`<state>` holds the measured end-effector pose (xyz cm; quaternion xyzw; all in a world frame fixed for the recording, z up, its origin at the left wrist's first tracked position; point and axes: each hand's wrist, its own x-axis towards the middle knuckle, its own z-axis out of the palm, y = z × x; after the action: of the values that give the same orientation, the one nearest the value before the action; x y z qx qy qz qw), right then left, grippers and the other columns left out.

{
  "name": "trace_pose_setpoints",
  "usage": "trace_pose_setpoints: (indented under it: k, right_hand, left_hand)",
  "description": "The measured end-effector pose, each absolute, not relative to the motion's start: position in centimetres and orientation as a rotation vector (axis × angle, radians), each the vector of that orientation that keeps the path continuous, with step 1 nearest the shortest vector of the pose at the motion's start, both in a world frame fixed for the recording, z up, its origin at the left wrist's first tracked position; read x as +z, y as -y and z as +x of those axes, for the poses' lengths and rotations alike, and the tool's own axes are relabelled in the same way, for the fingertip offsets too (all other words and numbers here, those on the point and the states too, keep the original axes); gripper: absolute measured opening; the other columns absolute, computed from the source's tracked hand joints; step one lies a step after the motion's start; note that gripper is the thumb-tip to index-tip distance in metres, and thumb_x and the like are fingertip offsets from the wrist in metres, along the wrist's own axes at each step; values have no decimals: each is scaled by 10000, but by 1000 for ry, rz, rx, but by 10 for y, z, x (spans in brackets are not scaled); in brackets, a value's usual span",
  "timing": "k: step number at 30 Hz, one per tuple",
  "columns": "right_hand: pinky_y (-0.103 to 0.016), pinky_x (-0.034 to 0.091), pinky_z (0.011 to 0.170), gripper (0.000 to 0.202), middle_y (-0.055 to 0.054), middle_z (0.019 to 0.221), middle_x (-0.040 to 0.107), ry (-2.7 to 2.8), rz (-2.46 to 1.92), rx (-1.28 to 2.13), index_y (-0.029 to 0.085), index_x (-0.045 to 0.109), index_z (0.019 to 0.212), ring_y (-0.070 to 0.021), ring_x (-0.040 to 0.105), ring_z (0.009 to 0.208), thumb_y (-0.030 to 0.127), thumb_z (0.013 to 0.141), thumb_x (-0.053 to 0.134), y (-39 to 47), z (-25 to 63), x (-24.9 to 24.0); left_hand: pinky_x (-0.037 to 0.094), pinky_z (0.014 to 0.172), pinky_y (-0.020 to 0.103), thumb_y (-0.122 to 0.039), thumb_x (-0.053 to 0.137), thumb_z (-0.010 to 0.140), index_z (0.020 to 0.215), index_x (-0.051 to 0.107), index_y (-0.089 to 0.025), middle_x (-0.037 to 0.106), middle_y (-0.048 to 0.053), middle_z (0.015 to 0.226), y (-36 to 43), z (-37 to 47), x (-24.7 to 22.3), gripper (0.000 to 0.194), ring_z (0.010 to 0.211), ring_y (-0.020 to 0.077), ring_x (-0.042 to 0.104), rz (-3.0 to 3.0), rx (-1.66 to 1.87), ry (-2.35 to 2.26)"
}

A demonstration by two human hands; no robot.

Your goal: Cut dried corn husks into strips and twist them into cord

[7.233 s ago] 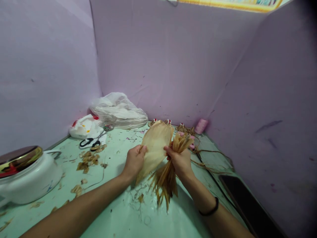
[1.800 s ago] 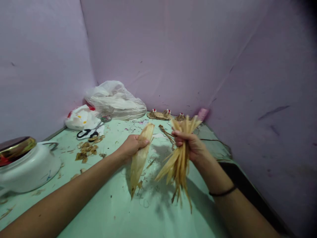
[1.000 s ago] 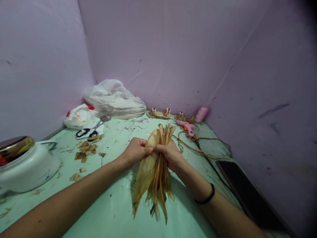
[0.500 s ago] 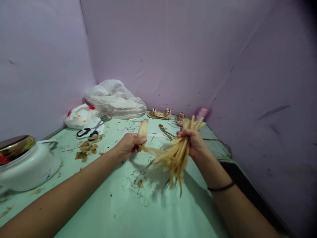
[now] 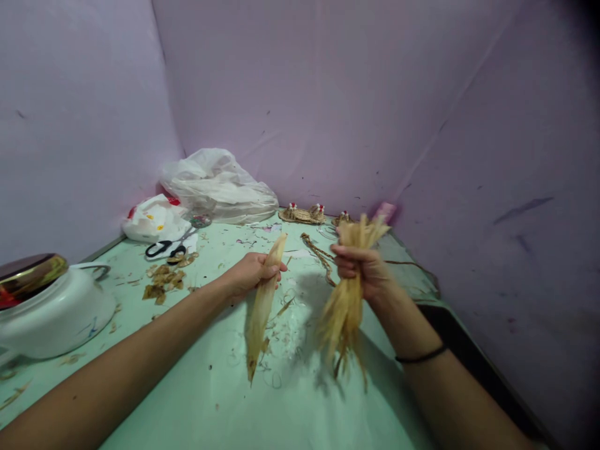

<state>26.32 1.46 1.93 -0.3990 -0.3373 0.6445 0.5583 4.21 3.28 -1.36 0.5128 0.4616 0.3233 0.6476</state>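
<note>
Between the thumb and fingers of my left hand is a single dried corn husk, pale yellow, hanging down to a narrow brownish tip above the table. My right hand is closed around a bundle of dried husk strips. Its cut-looking ends stick up above the fist, and its ragged lower ends hang down, slightly blurred. The husk and the bundle are apart. Behind them a braided cord lies on the table.
The pale green table carries scattered fibre scraps. Black-handled scissors and brown husk pieces lie at left, near a white pot. Plastic bags and woven pieces with red-and-white trim stand along the purple wall.
The single husk has come away from the bundle and now hangs from my left hand. The bundle's strips have swung down beneath my right hand.
</note>
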Motion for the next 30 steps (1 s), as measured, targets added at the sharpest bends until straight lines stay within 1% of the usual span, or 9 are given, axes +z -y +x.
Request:
trace_pose_setpoints:
  k: [3, 7, 9, 11, 13, 15, 22, 26, 30]
  right_hand:
    - [-130, 196, 296, 292, 100, 401, 374, 841, -1099, 1590, 167, 465, 625, -11, 271, 330, 138, 499, 727, -12, 224, -6]
    - [-152, 219, 311, 277, 87, 385, 401, 887, -1168, 1577, 158, 486, 616, -30, 318, 335, 162, 461, 715, -4, 195, -18]
    - [-159, 222, 316, 254, 84, 377, 403, 862, -1192, 1538, 156, 485, 597, -34, 326, 333, 139, 445, 689, -2, 192, -16]
    - [-168, 225, 318, 230, 80, 374, 405, 854, -1211, 1484, 157, 479, 577, -37, 328, 329, 137, 451, 671, -1, 193, -13]
    - [-176, 228, 319, 217, 78, 377, 402, 863, -1220, 1423, 159, 474, 566, -42, 329, 329, 151, 465, 667, -1, 195, -13]
    - [-183, 236, 322, 216, 74, 394, 410, 888, -1227, 1382, 158, 480, 570, -45, 333, 338, 166, 474, 674, -2, 197, -14]
    - [-185, 256, 357, 198, 39, 527, 522, 1016, -1220, 1338, 138, 566, 659, -68, 419, 430, 141, 491, 671, 1, 194, -17]
    - [-192, 287, 377, 180, 45, 527, 520, 958, -1230, 1279, 145, 569, 638, -68, 408, 430, 128, 483, 660, 1, 192, -18]
    - [-202, 327, 395, 142, 40, 527, 523, 971, -1209, 1259, 149, 568, 624, -77, 424, 429, 112, 495, 616, -1, 193, -23]
  left_hand:
    - [392, 598, 244, -247, 674, 549, 858, 639, -132, 593, -15, 629, -25, 48, -13, 332, 600, 131, 543, 1254, 782, -945]
    - [421, 602, 253, -161, 644, 492, 769, 603, -135, 644, 23, 702, -15, 58, -13, 282, 655, 164, 582, 1257, 841, -830]
    - [414, 546, 243, -129, 632, 458, 766, 597, -134, 636, 15, 655, -13, 61, -12, 309, 597, 154, 573, 1203, 836, -921]
    - [385, 480, 222, -149, 646, 458, 734, 600, -131, 604, -4, 575, -13, 61, -10, 280, 512, 125, 533, 1168, 818, -1029]
    - [346, 431, 203, -192, 660, 483, 612, 576, -130, 541, -26, 474, -14, 61, -8, 166, 427, 87, 463, 1160, 814, -1111]
    - [329, 408, 197, -210, 655, 509, 496, 524, -138, 487, -39, 407, -16, 60, -6, 149, 379, 62, 409, 1175, 828, -1164]
    - [322, 369, 208, -113, 577, 543, 402, 505, -154, 450, -39, 330, -16, 61, -6, 163, 326, 67, 379, 1317, 769, -1265]
    - [315, 368, 217, -118, 601, 550, 379, 478, -163, 442, -35, 326, -16, 61, -6, 216, 324, 73, 374, 1335, 765, -1275]
    - [323, 392, 218, -142, 625, 554, 410, 522, -152, 461, -29, 363, -15, 61, -5, 177, 359, 76, 390, 1361, 775, -1251]
